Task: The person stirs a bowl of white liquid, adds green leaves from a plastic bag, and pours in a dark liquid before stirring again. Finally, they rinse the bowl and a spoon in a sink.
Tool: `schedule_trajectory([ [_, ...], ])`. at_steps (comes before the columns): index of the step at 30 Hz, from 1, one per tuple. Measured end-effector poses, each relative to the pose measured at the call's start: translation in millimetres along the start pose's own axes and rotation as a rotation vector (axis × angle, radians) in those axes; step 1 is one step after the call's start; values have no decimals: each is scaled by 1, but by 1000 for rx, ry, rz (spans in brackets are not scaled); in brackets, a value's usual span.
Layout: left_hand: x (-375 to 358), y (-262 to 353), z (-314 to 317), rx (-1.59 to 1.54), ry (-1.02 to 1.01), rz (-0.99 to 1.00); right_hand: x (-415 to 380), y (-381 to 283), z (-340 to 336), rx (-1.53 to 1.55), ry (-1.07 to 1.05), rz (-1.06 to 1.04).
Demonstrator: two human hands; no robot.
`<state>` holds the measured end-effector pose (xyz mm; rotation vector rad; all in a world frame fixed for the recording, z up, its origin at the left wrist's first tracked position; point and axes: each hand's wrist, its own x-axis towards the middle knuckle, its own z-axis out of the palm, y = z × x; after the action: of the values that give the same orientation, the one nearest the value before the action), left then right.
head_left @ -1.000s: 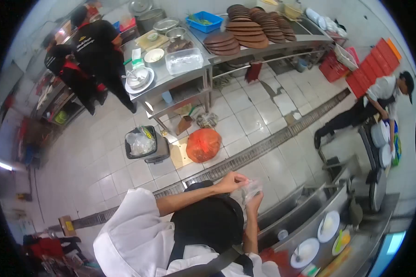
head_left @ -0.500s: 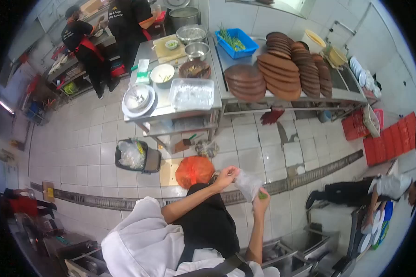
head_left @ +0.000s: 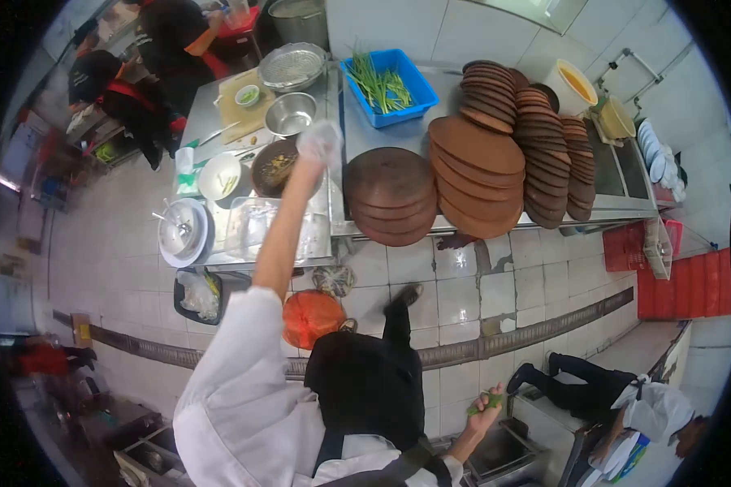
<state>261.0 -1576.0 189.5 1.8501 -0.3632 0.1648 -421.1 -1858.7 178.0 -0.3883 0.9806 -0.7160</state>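
Observation:
My left hand [head_left: 320,143] reaches far forward over the steel table, beside the steel bowl [head_left: 291,114] and the brown dish [head_left: 274,168]. Thin clear plastic [head_left: 326,136] is around or in that hand; blur and plastic hide how the fingers lie. Low on the right, my right hand [head_left: 485,412] is closed on a small green item [head_left: 481,402] whose kind I cannot make out. Beneath my left forearm lies a clear plastic tray [head_left: 248,230]. A white bowl [head_left: 219,178] with green pieces stands left of the brown dish.
Stacked brown plates [head_left: 391,195] cover much of the right counter, near a blue basin [head_left: 387,88] of green stalks. An orange bag [head_left: 313,319] and a bin [head_left: 196,295] stand on the floor. Co-workers [head_left: 170,40] are at back left; another person [head_left: 650,414] is at right.
My left hand has gone from in front of my body forward over the table, with the plastic. My right hand has parted from the plastic and dropped lower right, keeping the green item.

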Motion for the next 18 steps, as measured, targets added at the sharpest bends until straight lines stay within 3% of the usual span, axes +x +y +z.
schedule_trajectory([
  [1, 20, -50, -5, -456, -21, -91, 24, -17, -2, 0, 14, 7],
  [4, 55, -75, 2, 72, 52, -81, 80, -70, 27, 75, 145, -65],
  [7, 113, -91, 26, 259, 12, -94, 147, -142, 72, 58, 171, -166],
  [8, 133, -87, 40, 289, -3, -97, 165, -166, 91, 142, -30, -116],
  [10, 145, -92, 44, 342, -33, -157, 195, -213, 165, -233, 242, -260],
  [11, 149, -93, 47, 353, -39, -182, 244, -239, 148, -263, 49, -213],
  [12, 148, -87, 48, 362, -37, -203, 272, -261, 173, -268, -51, -264],
  [18, 138, -62, 48, 424, -1, -353, 438, -361, 345, -339, -326, -307],
])
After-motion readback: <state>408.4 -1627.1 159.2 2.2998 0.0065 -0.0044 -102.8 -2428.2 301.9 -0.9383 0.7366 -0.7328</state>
